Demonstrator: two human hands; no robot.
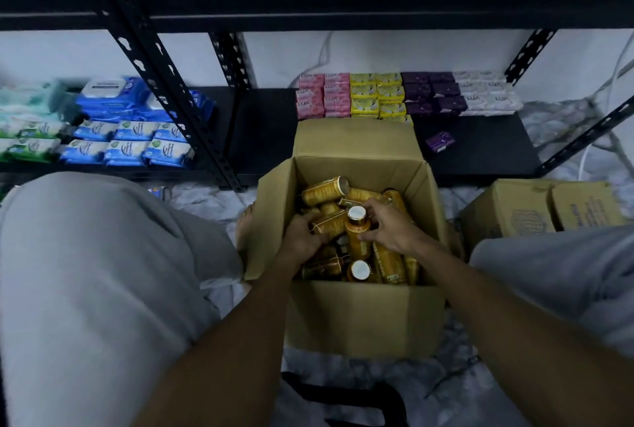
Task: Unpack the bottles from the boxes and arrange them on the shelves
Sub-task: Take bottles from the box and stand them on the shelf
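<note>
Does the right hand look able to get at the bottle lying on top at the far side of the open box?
Probably yes: the lying bottle sits uncovered on the pile and the box flaps are open. The right hand first must release the upright bottle.

- 3 cardboard boxes: 1 open box (363,317), 2 closed boxes (507,210) to its right.
- gold bottles (387,262) in the open box: jumbled heap, roughly a dozen visible, exact count unreadable; 2 stand with white caps up.
- 2 hands: left hand (302,238), right hand (391,227), each gripping 1 bottle.
- soap bars (363,94): 4 colour blocks (pink, yellow, purple, white), 2 columns each.
- 1 loose purple pack (441,141).
- small blue wipe packs (125,152): 6, as 2 rows of 3.
- green packs (31,149) at far left: too blurred to count.
</note>
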